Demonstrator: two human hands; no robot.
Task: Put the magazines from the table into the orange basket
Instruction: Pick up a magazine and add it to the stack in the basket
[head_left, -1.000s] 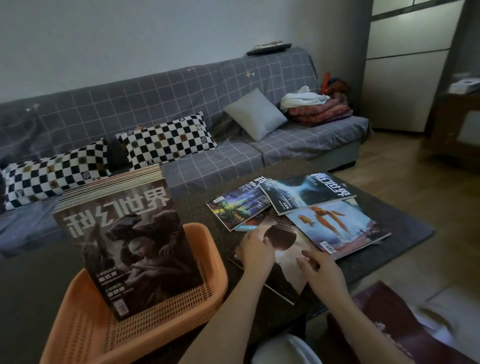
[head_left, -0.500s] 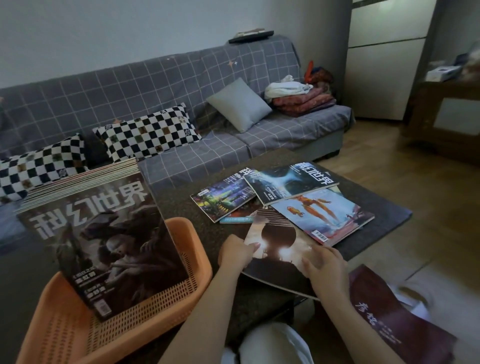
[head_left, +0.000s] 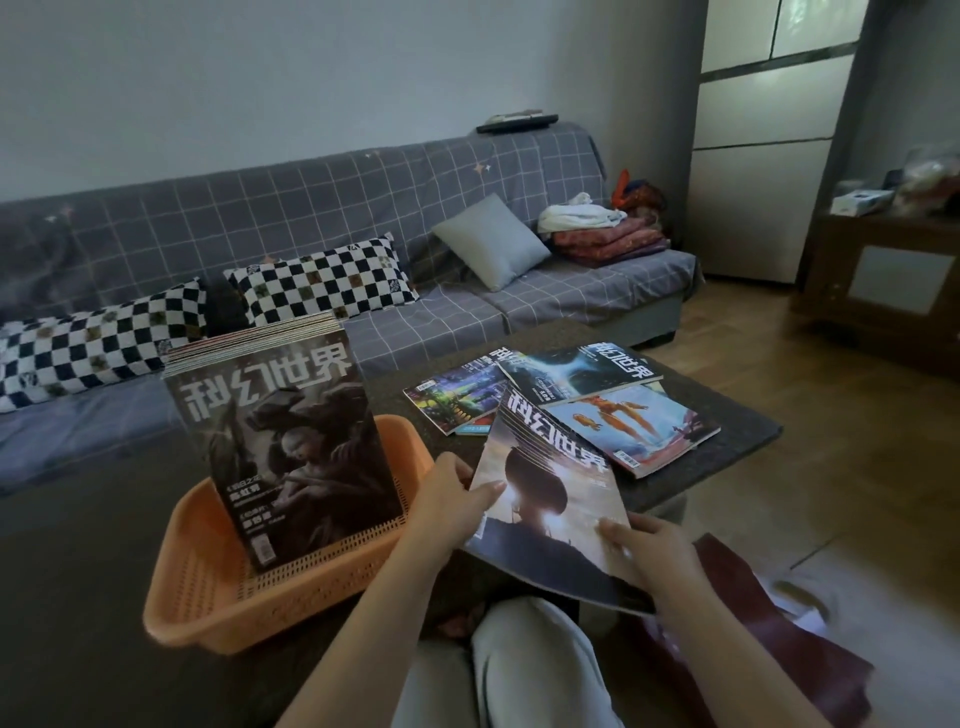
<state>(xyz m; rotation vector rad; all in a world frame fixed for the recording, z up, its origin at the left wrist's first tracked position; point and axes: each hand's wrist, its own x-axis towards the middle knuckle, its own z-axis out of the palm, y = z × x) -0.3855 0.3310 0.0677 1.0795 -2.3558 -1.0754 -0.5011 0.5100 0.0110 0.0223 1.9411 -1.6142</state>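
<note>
I hold a magazine with a sunset cover (head_left: 545, 499) tilted up off the dark table (head_left: 727, 441). My left hand (head_left: 449, 499) grips its left edge and my right hand (head_left: 644, 551) grips its lower right corner. The orange basket (head_left: 291, 592) sits on the table to the left, with a stack of magazines (head_left: 280, 447) standing upright in it, dark cover facing me. Three more magazines lie on the table: a green-covered one (head_left: 457, 397), a dark blue one (head_left: 576, 369) and a light blue one with orange figures (head_left: 634, 426).
A grey checked sofa (head_left: 467, 312) with checkered pillows (head_left: 322, 283) runs behind the table. A dark red bag (head_left: 769, 639) lies on the floor at my right. My knee (head_left: 524, 654) is under the table's near edge. A wooden cabinet (head_left: 893, 286) stands at the far right.
Both hands have lifted the sunset-cover magazine off the table and drawn it toward me and leftward. The other magazines and the basket have not moved.
</note>
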